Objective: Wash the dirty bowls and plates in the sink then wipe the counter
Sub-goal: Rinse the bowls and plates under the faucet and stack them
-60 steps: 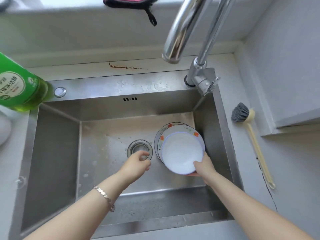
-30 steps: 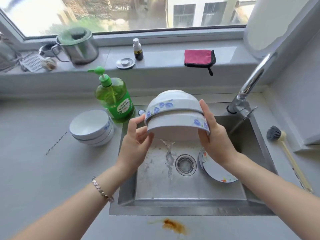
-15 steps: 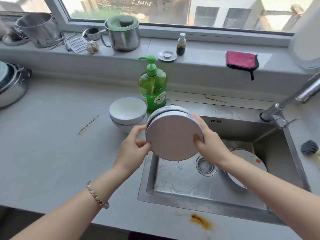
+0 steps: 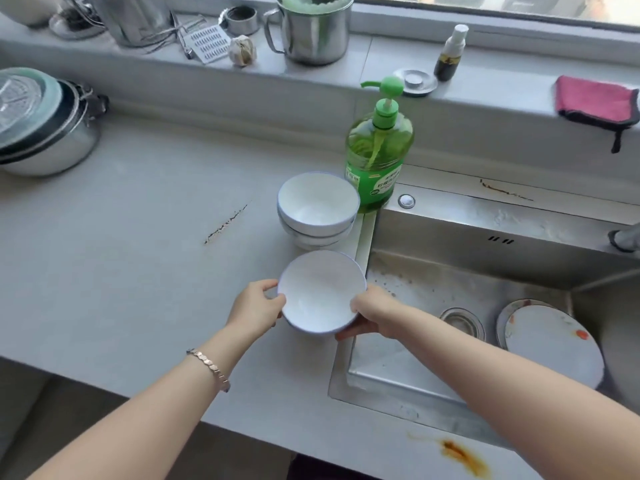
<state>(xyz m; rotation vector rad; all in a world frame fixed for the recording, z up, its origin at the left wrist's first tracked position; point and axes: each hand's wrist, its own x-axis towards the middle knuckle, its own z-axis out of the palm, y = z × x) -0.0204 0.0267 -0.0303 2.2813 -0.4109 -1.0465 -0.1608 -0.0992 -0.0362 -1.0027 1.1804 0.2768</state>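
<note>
While both hands are grasping it, a white bowl [image 4: 322,296] is sitting upright, mouth up, over the desk [image 4: 138,237] just left of the sink [image 4: 485,220]. The left hand [image 4: 254,308] is gripping the bowl's left side, thumb lying at the rim and fingers curling underneath. The right hand [image 4: 375,313] is holding the right side, its fingers wrapping under the base. Whether the bowl is touching the desk I cannot tell.

Just on the far side of it, a stack of white bowls [image 4: 318,206] is standing on the desk, close beside a green soap bottle [image 4: 379,154] that is standing at the sink's far left corner. Inside the basin, two dirty plates [image 4: 554,344] are leaning at the right side, just right of the drain [image 4: 462,322], and the top one is showing an orange smear. An orange stain [image 4: 460,455] is lying on the desk's near edge in front of the sink. A pink cloth [image 4: 595,102] is resting on the windowsill at the far right, its dark loop hanging over the edge.
</note>
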